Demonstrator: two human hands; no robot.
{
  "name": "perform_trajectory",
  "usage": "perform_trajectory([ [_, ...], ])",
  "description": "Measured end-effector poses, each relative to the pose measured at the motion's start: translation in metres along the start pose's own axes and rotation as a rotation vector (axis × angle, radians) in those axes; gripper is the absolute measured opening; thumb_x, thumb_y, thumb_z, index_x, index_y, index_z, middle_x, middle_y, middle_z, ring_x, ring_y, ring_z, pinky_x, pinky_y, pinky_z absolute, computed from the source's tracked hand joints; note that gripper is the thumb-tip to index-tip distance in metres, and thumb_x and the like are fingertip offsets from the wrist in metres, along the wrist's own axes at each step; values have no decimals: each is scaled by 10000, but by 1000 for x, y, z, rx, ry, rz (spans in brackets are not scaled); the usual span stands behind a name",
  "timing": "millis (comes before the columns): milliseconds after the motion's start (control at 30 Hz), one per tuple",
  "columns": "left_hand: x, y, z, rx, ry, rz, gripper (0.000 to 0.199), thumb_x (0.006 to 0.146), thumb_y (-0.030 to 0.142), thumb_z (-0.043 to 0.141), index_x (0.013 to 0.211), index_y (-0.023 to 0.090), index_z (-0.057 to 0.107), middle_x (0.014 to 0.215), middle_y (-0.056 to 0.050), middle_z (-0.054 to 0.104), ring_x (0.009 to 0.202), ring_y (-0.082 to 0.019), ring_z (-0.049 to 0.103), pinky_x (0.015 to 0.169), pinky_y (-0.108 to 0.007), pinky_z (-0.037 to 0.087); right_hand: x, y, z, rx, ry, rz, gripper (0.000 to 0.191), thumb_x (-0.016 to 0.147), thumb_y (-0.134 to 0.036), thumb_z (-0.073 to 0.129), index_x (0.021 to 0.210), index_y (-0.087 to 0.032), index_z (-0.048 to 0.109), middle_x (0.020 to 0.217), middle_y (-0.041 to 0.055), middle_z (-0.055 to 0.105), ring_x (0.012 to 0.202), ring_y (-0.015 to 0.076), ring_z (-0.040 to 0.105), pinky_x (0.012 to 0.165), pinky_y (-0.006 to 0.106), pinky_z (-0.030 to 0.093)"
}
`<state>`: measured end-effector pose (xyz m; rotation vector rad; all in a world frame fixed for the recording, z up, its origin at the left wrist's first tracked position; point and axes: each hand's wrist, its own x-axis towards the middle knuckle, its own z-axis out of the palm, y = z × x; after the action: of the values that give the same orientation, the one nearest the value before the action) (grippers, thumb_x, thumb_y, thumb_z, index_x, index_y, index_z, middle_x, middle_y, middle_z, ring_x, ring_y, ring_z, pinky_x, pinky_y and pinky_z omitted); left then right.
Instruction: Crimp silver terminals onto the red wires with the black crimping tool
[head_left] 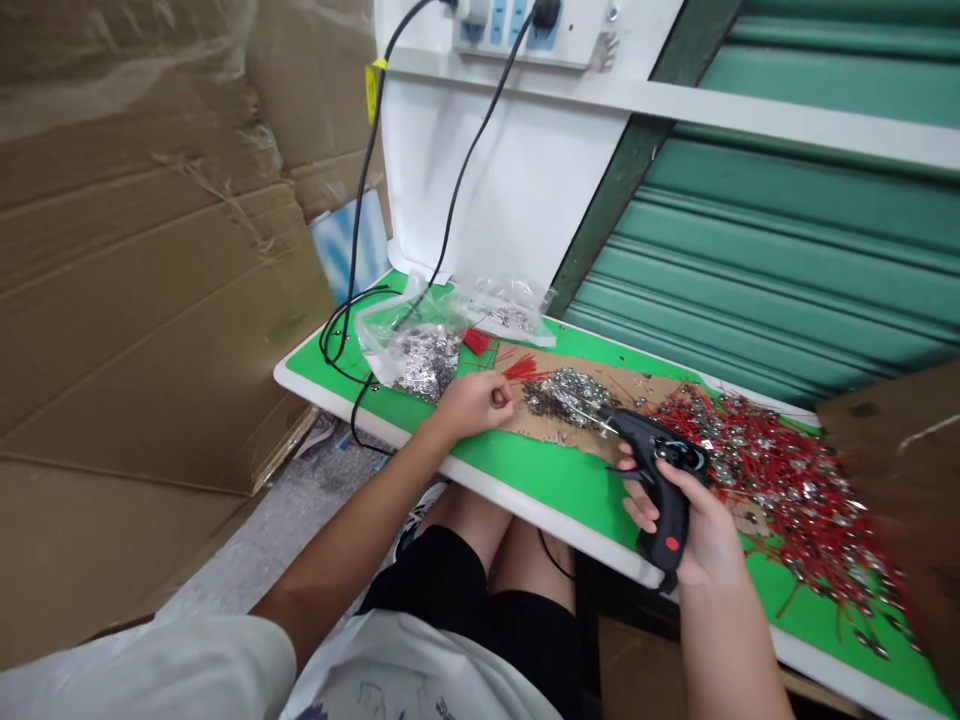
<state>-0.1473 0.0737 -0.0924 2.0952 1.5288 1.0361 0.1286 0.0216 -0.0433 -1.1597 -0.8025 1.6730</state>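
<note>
My right hand (686, 520) is wrapped round the handle of a black soldering gun (660, 480) with a red dot near the base of its grip. Its thin metal tip points left over a pile of small shiny metal parts (574, 390) on a cardboard sheet (551, 428). My left hand (476, 405) is closed, fingers curled in a pinch at the sheet's left end; whatever they hold is too small to make out. Just beyond it lies a bunch of short red wires (523, 367).
Red wires with shiny metal parts (787, 480) are heaped at the right. Clear plastic bags (424, 360) of metal parts lie at the left. Black cables (457, 190) run from a power strip (525, 30) to the green table (517, 480). Cardboard boxes (135, 300) stand left.
</note>
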Motion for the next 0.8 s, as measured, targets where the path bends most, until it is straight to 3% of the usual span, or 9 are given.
perform_trajectory([
  [300, 0, 10, -5, 25, 9, -18, 76, 736, 236, 629, 698, 171, 615, 693, -9, 654, 646, -112, 562, 600, -216, 378, -16, 3, -15, 144, 41, -133, 242, 737, -309, 676, 930, -169, 715, 808, 65, 600, 445, 75, 328, 315, 198, 336],
  [800, 0, 13, -5, 54, -41, -44, 97, 750, 255, 606, 718, 164, 617, 720, -3, 640, 658, -104, 555, 602, -207, 376, -13, 6, -23, 204, 27, -139, 236, 751, -311, 663, 923, -155, 705, 821, 69, 610, 448, 77, 323, 316, 198, 346],
])
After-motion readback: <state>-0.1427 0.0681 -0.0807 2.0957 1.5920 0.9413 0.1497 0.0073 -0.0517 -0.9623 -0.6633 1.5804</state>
